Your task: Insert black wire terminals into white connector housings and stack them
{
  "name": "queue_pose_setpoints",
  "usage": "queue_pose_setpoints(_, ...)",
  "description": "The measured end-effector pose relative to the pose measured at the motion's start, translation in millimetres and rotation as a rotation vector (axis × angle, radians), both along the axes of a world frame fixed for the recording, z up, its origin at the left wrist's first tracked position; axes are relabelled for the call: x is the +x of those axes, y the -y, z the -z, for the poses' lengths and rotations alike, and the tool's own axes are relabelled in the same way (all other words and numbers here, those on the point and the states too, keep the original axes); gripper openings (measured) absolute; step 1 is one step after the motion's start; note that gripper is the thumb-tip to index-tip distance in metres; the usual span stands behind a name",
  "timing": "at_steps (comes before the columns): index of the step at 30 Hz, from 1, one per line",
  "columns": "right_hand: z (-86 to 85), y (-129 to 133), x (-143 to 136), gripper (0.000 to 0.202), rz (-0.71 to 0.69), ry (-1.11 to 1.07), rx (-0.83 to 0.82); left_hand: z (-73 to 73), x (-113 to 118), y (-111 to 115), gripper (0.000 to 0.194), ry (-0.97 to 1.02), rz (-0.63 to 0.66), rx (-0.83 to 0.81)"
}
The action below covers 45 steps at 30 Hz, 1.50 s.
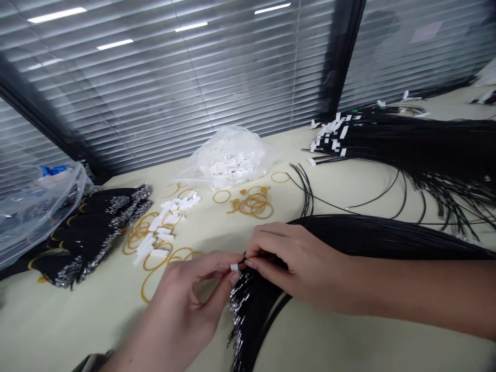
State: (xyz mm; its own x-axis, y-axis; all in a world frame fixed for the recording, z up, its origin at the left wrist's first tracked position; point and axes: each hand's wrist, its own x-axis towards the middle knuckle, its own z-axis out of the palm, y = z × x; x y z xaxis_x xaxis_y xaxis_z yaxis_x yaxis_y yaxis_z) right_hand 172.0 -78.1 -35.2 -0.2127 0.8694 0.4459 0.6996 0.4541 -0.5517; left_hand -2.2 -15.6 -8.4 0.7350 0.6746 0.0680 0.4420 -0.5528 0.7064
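My left hand (194,299) pinches a small white plastic connector housing (234,267) between thumb and fingertips. Right beside it, my right hand (282,258) grips the end of a thin black wire (244,260), which meets the housing; how deep it sits inside I cannot tell. Under both hands lies a thick bundle of black wires (267,305), its silvery terminal ends fanned out below the fingers. Loose white housings (165,227) are scattered left of the hands among yellow rubber bands (256,202).
A clear bag of white housings (232,160) stands at the back by the window blinds. On the left, banded black wire bundles (104,217) lie beside a plastic bag (42,206). Black wires with white housings on their ends (387,137) are piled at the right.
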Motion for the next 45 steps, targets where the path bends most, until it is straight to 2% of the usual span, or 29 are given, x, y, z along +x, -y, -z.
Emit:
queue_pose_setpoints(9, 1.6, 1, -1, 0.014, 0.035, 0.073, -0.002, -2.5, 5, 0, 0.021, 0.075, -0.030, -0.127)
queue_pose_setpoints(14, -11.3, 1, 6, 0.016, 0.102, 0.228, 0.202, 0.7, 5, -6, 0.014, 0.161, -0.052, -0.176)
queue_pose_setpoints(17, -19.1, 4, 11, 0.016, -0.013, 0.336, 0.268, 1.2, 5, -9, 0.011, 0.186, -0.032, -0.219)
queue_pose_setpoints(20, -18.6, 9, 10, 0.015, -0.145, 0.530, 0.213, 1.4, 4, -11, 0.011, 0.199, -0.041, -0.260)
queue_pose_setpoints(24, -9.6, 13, 5, 0.019, -0.086, 0.676, 0.180, 3.5, 3, -12, 0.012, 0.216, -0.086, -0.289)
queue_pose_setpoints(26, -6.9, 13, 4, 0.016, -0.079, 0.659, 0.181, 4.6, 2, -13, 0.013, 0.207, -0.101, -0.298)
queue_pose_setpoints(29, -8.4, 10, 4, 0.005, -0.063, 0.524, 0.174, 5.0, 2, -14, 0.013, 0.201, -0.101, -0.327)
queue_pose_setpoints(33, -13.4, 4, 6, 0.022, 0.085, 0.316, 0.211, 4.8, 2, -13, 0.010, 0.208, -0.090, -0.384)
queue_pose_setpoints(35, -13.2, 1, 8, 0.021, 0.128, 0.304, 0.229, 4.6, 2, -11, 0.011, 0.205, -0.091, -0.402)
queue_pose_setpoints(39, -9.4, 0, 8, 0.020, 0.059, 0.321, 0.205, 3.4, 1, -8, 0.011, 0.201, -0.069, -0.401)
queue_pose_setpoints(45, -8.8, 2, 4, 0.019, 0.088, 0.289, 0.202, 3.0, 3, -10, 0.011, 0.202, -0.061, -0.426)
